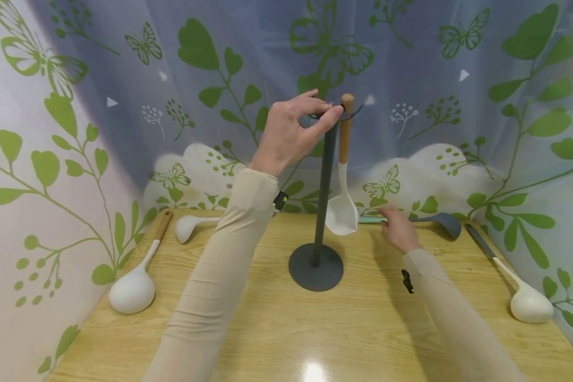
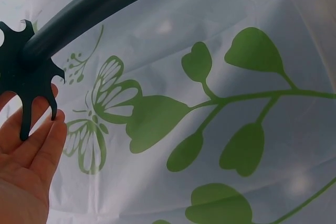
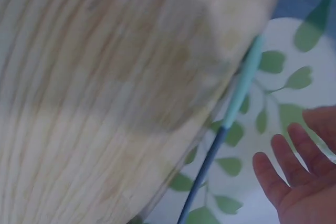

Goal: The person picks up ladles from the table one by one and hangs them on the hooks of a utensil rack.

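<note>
A dark grey utensil stand (image 1: 326, 185) rises from a round base on the table. My left hand (image 1: 296, 124) pinches the hooked top of the stand between thumb and fingers; in the left wrist view, its fingers lie against the hooks (image 2: 26, 114). From a hook on the right side hangs a white ladle (image 1: 342, 215) with a wooden handle. At the table's back edge lies a dark blue-grey ladle (image 1: 448, 225) with a mint-green handle end (image 3: 244, 85). My right hand (image 1: 400, 231) is over that handle, fingers loosely spread and apart from it in the right wrist view.
On the left of the wooden table (image 1: 277, 334) lie a large white ladle (image 1: 132, 291) with a wooden handle and a smaller white ladle (image 1: 187, 228). A cream ladle (image 1: 530, 305) with a grey handle lies along the right edge. A leaf-patterned curtain (image 1: 248, 48) surrounds the table.
</note>
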Demonstrator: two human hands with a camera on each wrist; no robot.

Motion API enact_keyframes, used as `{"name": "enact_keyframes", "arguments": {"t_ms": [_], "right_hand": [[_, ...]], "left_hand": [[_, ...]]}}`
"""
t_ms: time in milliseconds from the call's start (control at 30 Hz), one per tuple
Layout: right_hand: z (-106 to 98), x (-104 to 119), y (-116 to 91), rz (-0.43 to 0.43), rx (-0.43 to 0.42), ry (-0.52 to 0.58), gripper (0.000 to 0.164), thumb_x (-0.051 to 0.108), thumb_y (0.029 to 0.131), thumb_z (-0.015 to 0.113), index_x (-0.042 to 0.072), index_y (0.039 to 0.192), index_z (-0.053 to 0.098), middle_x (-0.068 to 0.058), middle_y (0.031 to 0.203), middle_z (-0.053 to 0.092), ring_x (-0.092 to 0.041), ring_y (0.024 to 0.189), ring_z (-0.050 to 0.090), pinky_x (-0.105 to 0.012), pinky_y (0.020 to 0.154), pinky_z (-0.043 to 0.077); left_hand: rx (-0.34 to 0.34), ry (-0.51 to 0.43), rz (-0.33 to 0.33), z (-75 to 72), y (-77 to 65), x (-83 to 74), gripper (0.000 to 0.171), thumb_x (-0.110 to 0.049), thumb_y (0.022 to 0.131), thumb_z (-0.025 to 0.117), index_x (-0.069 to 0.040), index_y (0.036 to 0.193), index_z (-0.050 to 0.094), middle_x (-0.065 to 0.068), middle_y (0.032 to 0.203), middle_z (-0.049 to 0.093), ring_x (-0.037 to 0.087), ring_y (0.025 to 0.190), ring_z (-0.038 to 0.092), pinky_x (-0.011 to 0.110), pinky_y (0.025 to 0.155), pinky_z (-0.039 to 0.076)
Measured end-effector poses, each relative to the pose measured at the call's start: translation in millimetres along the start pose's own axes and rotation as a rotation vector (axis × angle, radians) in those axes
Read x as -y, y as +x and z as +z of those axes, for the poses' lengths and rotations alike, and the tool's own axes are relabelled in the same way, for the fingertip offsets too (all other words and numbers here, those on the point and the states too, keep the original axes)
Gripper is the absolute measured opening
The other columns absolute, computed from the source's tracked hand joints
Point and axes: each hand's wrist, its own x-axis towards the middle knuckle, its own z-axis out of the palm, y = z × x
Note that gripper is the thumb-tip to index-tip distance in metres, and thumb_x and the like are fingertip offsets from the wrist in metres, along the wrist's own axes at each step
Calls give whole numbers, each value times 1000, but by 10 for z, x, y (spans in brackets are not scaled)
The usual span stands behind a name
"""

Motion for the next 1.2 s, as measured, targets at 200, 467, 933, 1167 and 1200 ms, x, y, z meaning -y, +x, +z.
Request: {"name": "enact_keyframes", "arguments": {"t_ms": [200, 467, 933, 1167, 1200], "right_hand": [[-47, -155, -73, 63, 125, -71, 38, -5, 92, 48, -11, 129, 49, -36, 129, 48, -50, 115, 44, -64, 93, 41], [-117, -365, -91, 207, 272, -83, 54, 4, 94, 46, -9, 143, 27, -42, 136, 27, -55, 118, 33, -68, 92, 37], [-114, -564, -15, 155, 308, -219, 59, 8, 93, 50, -10, 143, 23, -40, 141, 23, -54, 128, 18, -73, 94, 31], [-105, -607, -28, 176, 333, -242, 59, 6, 95, 45, -10, 145, 17, -38, 146, 16, -53, 131, 10, -75, 97, 24], [-108, -617, -33, 181, 334, -243, 60, 6, 95, 45, -10, 145, 17, -37, 147, 15, -53, 132, 9, -75, 98, 23]], "left_hand": [[-4, 13, 13, -2, -5, -2, 28, -36, 92, 60, -14, 98, 76, 3, 94, 74, 4, 120, 47, 22, 103, 37], [6, 9, -4, -18, 2, -13, 28, -37, 92, 60, -15, 97, 76, 2, 93, 74, 3, 120, 46, 22, 102, 37], [3, 4, 14, -43, 17, 1, 27, -36, 92, 60, -15, 95, 77, 1, 89, 74, 5, 119, 48, 21, 100, 40], [17, 0, -6, -43, 5, -3, 27, -38, 92, 60, -17, 96, 77, 0, 90, 74, 3, 120, 46, 22, 100, 40], [18, 1, -3, -39, 7, -5, 27, -38, 92, 60, -17, 97, 77, 0, 90, 74, 3, 120, 46, 22, 100, 40]]}}
